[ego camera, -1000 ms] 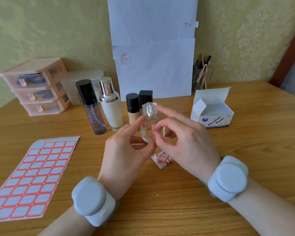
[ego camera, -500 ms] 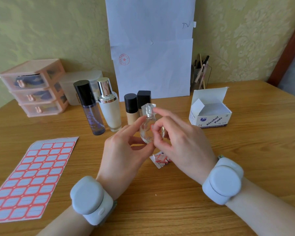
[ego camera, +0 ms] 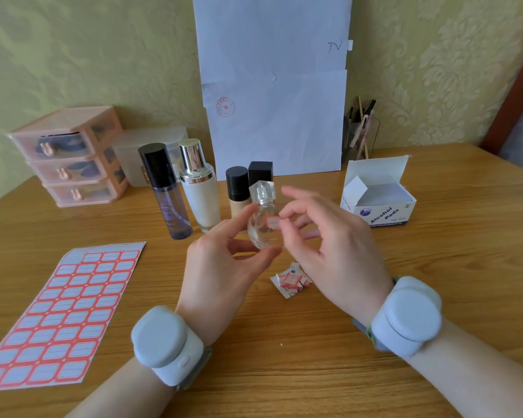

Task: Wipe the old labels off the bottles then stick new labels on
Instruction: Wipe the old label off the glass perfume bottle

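Observation:
My left hand (ego camera: 218, 267) holds a small round clear glass bottle (ego camera: 261, 235) upright above the table, thumb under it and forefinger on its left side. A red-bordered white label (ego camera: 273, 222) sits on the bottle's front. My right hand (ego camera: 329, 245) hovers just right of the bottle with fingers loosely curled and spread. Its fingertips are at the label's right edge and hold nothing. A sheet of red-bordered labels (ego camera: 58, 312) lies flat at the left.
Peeled label scraps (ego camera: 292, 280) lie under my right hand. Behind stand a purple bottle (ego camera: 166, 194), a cream bottle (ego camera: 200, 194) and a foundation bottle (ego camera: 237, 191). An open alcohol pads box (ego camera: 381, 200) is at the right, a pink drawer unit (ego camera: 70, 158) at the back left.
My right hand's fingers have come off the bottle's front and spread apart, which uncovers the label stuck on the glass. My left hand keeps its hold.

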Available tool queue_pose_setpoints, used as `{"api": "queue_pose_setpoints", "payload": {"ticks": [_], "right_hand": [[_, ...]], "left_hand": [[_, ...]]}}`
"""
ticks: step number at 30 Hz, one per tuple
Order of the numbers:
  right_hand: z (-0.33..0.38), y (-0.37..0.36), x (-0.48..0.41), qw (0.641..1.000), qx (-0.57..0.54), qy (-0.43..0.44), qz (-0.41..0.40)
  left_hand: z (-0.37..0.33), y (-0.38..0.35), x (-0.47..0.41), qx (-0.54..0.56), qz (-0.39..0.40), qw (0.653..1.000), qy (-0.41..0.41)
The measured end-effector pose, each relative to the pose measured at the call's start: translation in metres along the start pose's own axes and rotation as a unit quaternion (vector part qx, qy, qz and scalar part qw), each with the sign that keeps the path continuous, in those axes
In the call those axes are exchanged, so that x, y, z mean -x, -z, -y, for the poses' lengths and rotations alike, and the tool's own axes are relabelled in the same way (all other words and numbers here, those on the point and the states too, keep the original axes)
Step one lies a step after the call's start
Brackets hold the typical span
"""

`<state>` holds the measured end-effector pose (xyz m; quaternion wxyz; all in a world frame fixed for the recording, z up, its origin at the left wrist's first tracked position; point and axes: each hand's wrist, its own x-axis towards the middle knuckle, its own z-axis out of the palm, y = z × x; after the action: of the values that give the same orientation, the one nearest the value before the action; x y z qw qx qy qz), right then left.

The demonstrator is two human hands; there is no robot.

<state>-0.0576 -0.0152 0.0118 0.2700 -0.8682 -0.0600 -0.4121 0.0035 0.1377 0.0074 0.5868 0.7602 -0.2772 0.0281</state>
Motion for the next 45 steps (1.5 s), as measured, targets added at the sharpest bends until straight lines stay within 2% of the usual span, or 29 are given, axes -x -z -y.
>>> {"api": "queue_pose_setpoints", "payload": {"ticks": [16, 20, 25, 30, 40, 45], "right_hand": [[0.000, -0.002, 0.000, 0.993, 0.105, 0.050, 0.007], [-0.002, -0.005, 0.001, 0.997, 0.079, 0.016, 0.006], [0.000, -0.011, 0.005, 0.995, -0.057, -0.080, -0.001], [-0.003, -0.007, 0.002, 0.985, -0.126, -0.115, -0.004], [-0.003, -0.008, 0.003, 0.996, -0.068, -0.065, -0.006], [-0.003, -0.010, 0.005, 0.993, -0.060, -0.099, -0.007]], "left_hand": [[-0.005, -0.004, 0.006, -0.059, -0.006, 0.997, -0.044], [-0.005, -0.003, 0.006, -0.037, 0.007, 0.999, -0.022], [-0.006, -0.001, 0.004, -0.008, 0.024, 1.000, -0.011], [-0.002, 0.000, 0.002, 0.009, 0.022, 1.000, 0.006], [0.001, -0.002, 0.003, 0.000, 0.020, 1.000, -0.018], [0.002, -0.002, 0.002, 0.002, 0.023, 1.000, -0.016]]}}
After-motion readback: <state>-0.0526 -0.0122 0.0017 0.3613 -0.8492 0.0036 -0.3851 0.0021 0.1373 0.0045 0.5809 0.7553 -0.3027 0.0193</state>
